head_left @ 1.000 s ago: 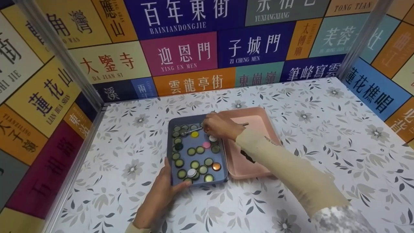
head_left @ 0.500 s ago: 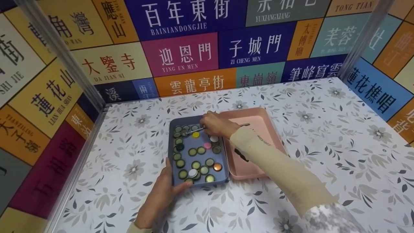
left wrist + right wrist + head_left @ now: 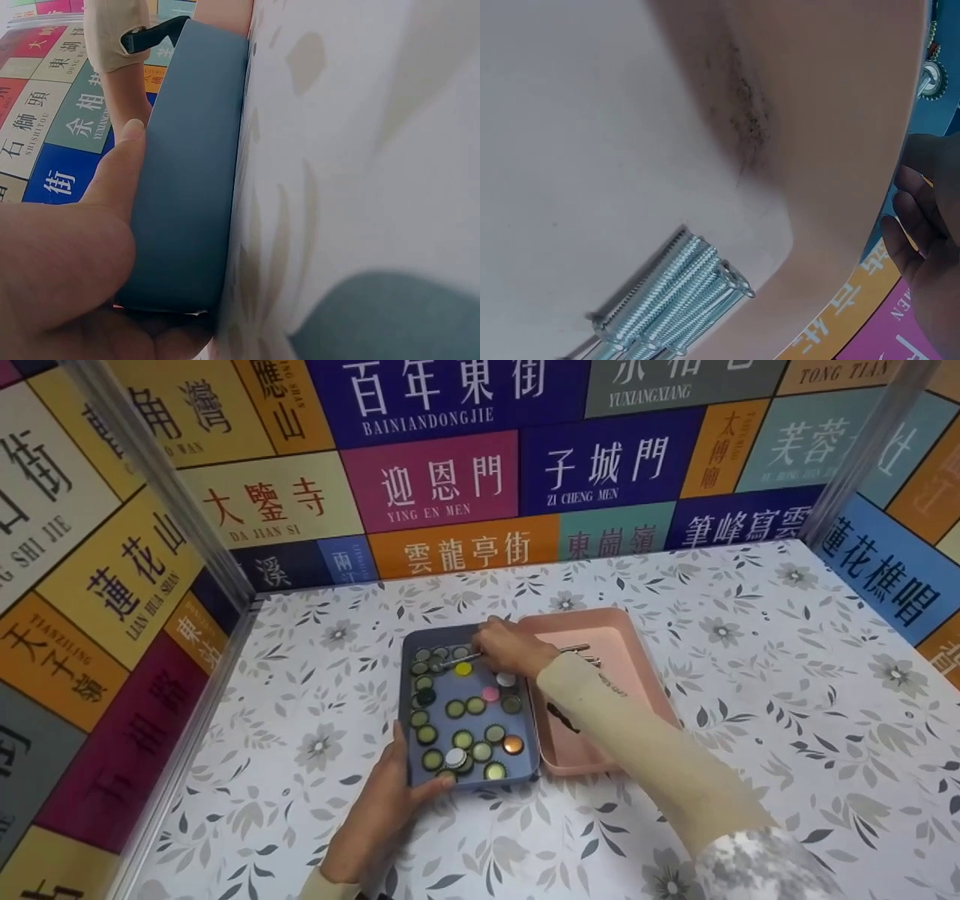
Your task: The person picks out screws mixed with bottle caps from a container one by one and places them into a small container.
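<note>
My left hand (image 3: 390, 787) grips the near-left corner of a shallow blue tray (image 3: 472, 781), thumb on the rim. In the left wrist view, that thumb lies along the top edge of the tray's side (image 3: 187, 172), with fingers round its end. Several bottle caps (image 3: 456, 707), mostly inside up, lie in this tray. Over its far right part, my right hand (image 3: 510, 649) pinches the end of a long silver screw (image 3: 459, 661), its other end among the caps. Thumb and fingertips are mostly hidden; the right wrist view shows the other fingers (image 3: 911, 221) loosely curled.
A pink tray (image 3: 652, 690) stands against the blue one's right side. Long silver screws (image 3: 667, 300) lie together inside it, partly behind the right sleeve (image 3: 600, 705) in the head view. The flowered tabletop (image 3: 300, 682) meets walls of coloured sign panels (image 3: 442, 480).
My right hand has shifted slightly left over the screw, and the forearm has drawn a little off the pink tray, showing more screws. The left hand keeps its grip.
</note>
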A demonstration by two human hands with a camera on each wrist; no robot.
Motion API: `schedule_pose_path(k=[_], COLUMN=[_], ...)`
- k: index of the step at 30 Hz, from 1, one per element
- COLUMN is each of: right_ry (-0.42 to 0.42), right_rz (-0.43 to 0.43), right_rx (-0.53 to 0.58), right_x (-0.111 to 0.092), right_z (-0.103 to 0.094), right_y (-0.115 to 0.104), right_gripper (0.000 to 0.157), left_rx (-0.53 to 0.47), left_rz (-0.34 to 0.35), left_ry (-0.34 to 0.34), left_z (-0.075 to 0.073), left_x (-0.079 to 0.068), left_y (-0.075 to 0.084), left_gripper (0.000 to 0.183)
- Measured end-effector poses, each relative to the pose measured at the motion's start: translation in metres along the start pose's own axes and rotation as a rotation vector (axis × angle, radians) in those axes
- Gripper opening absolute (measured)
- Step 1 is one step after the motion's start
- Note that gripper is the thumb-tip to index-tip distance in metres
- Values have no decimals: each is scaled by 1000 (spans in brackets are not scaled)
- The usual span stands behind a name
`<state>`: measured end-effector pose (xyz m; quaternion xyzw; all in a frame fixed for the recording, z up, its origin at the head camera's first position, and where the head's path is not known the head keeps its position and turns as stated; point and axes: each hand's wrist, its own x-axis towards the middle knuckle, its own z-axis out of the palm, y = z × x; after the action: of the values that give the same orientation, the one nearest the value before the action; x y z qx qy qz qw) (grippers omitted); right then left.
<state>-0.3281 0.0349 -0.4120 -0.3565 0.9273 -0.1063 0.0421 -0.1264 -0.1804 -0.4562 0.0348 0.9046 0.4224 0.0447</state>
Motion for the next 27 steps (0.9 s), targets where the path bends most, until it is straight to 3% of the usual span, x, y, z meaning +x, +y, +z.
schedule_pose_path(k=[17, 27], right_ry=[5, 0], right_rz=[41, 81], right_rx=[1, 49], right_x=[11, 18], right_z=[-3, -2], right_y=[3, 1], right_gripper=[22, 24], left_rx=[36, 30], left_rz=[20, -10], left_ry=[15, -7], left_z=[1, 0], left_x=[0, 1], left_y=[0, 1], left_gripper=[120, 122])
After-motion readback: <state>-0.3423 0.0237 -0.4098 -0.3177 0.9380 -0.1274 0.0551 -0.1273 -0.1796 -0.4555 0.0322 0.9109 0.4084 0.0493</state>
